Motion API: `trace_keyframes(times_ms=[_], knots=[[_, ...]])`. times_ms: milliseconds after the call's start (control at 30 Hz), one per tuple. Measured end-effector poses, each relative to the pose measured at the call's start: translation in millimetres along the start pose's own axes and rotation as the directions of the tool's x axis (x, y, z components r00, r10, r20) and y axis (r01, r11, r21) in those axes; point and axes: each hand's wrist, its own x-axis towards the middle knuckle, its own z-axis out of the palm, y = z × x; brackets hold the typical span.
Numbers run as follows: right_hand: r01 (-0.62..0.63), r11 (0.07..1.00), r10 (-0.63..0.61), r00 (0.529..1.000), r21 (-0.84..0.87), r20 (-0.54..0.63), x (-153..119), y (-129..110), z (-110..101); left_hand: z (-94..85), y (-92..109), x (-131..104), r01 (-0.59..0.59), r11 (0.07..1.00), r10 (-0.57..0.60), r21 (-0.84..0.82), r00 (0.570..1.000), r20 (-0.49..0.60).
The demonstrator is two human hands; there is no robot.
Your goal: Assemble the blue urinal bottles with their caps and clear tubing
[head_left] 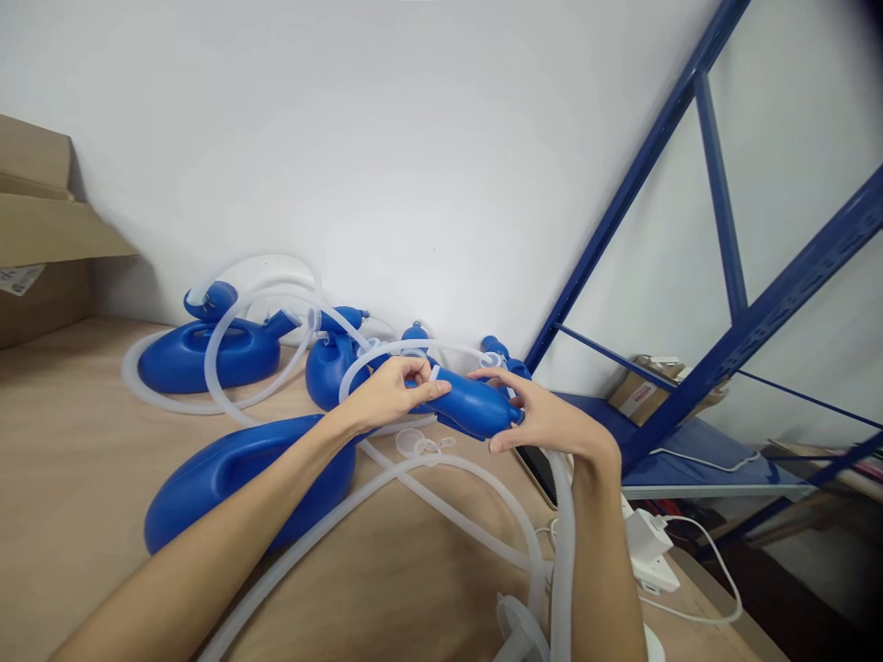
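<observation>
Both hands hold a rounded blue plastic urinal head (475, 405) above the wooden table. My left hand (396, 393) is closed on its left end, with thumb and fingertips by a small white strip (434, 372). My right hand (542, 414) curls round the narrow right end, fingers above and thumb below. Beside my left forearm lies a large blue bottle (200, 487) with a hollow handle, partly hidden by the arm. A translucent hose (475, 473) loops across the table under the hands. Just below the head rests a small clear cap (409, 442).
Another blue bottle (172, 357) with coiled tubing and several blue parts lie along the wall. A cardboard box (41, 221) stands at left. A blue metal rack (724, 368) rises at right, near a white charger (647, 536). A translucent funnel-shaped piece (519, 630) lies at the front.
</observation>
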Motion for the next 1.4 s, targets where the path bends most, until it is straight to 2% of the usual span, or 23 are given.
trace_keyframes(times_ms=[100, 200, 267, 333, 367, 400, 467, 533, 600, 667, 733, 767, 833, 867, 933, 1000, 1067, 1200, 1300, 1400], knots=[[-0.021, 0.997, 0.022, 1.0, -0.074, 0.01, 0, -9, 0, -0.9, 2, -2, 0.016, 0.993, -0.005, -0.114, 0.995, 0.1], [0.031, 0.996, -0.027, 0.998, -0.078, 0.053, -8, -6, -7, -6.8, 9, -5, 0.059, 0.968, -0.008, -0.243, 0.979, 0.205], [0.041, 0.997, -0.041, 0.999, -0.059, 0.008, -15, 2, -13, -11.8, 15, -6, 0.047, 0.978, -0.003, -0.201, 0.977, 0.213], [-0.006, 0.998, -0.001, 0.993, -0.057, -0.121, -22, 12, -18, -12.8, 15, -6, 0.006, 0.999, -0.01, 0.032, 0.99, 0.144], [-0.043, 0.997, 0.031, 0.979, -0.059, -0.203, -24, 16, -20, -10.7, 12, -6, -0.008, 0.973, -0.019, 0.231, 0.993, 0.113], [-0.081, 0.995, 0.062, 0.957, -0.056, -0.284, -26, 19, -22, -6.8, 7, -6, -0.015, 0.897, -0.03, 0.442, 0.995, 0.094], [-0.139, 0.99, 0.119, 0.903, -0.019, -0.413, -26, 22, -23, 5.4, -7, -7, -0.026, 0.654, -0.065, 0.756, 0.994, 0.091], [-0.152, 0.986, 0.168, 0.858, 0.073, -0.484, -22, 22, -22, 19.1, -21, -8, -0.033, 0.489, -0.096, 0.872, 0.991, 0.091], [-0.101, 0.976, 0.191, 0.831, 0.195, -0.522, -14, 20, -18, 29.2, -28, -9, -0.026, 0.444, -0.091, 0.896, 0.993, 0.074], [-0.003, 0.947, 0.19, 0.811, 0.322, -0.553, -1, 16, -10, 33.1, -24, -9, -0.03, 0.406, -0.066, 0.913, 0.996, 0.062], [0.103, 0.889, 0.205, 0.784, 0.447, -0.587, 15, 10, 2, 31.6, -11, -9, -0.022, 0.455, -0.008, 0.89, 1.0, 0.029], [0.148, 0.846, 0.225, 0.771, 0.512, -0.595, 23, 5, 10, 29.9, -3, -9, -0.018, 0.54, 0.026, 0.842, 1.0, 0.004], [0.253, 0.731, 0.265, 0.751, 0.634, -0.605, 39, -7, 28, 26.3, 14, -10, -0.034, 0.77, 0.075, 0.637, 0.996, -0.038], [0.296, 0.658, 0.276, 0.761, 0.692, -0.587, 45, -14, 37, 24.8, 21, -11, -0.05, 0.862, 0.087, 0.504, 0.995, -0.05], [0.312, 0.527, 0.268, 0.822, 0.791, -0.502, 54, -28, 54, 22.6, 31, -13, -0.082, 0.949, 0.101, 0.303, 0.994, -0.046], [0.265, 0.45, 0.24, 0.884, 0.853, -0.401, 59, -40, 67, 20.3, 33, -14, -0.101, 0.968, 0.108, 0.231, 0.994, -0.015], [0.22, 0.424, 0.229, 0.912, 0.879, -0.339, 59, -47, 76, 17.2, 30, -14, -0.116, 0.966, 0.106, 0.231, 0.993, 0.052], [0.233, 0.44, 0.244, 0.898, 0.867, -0.366, 58, -53, 80, 11.9, 18, -12, -0.071, 0.986, 0.049, 0.151, 0.988, 0.146], [0.29, 0.458, 0.216, 0.881, 0.841, -0.421, 58, -56, 78, 13.5, 12, -11, -0.048, 0.998, 0.042, 0.049, 0.992, 0.121], [0.297, 0.449, 0.201, 0.885, 0.843, -0.419, 58, -58, 77, 19.4, 12, -11, -0.075, 0.997, 0.074, 0.011, 0.995, 0.067]])
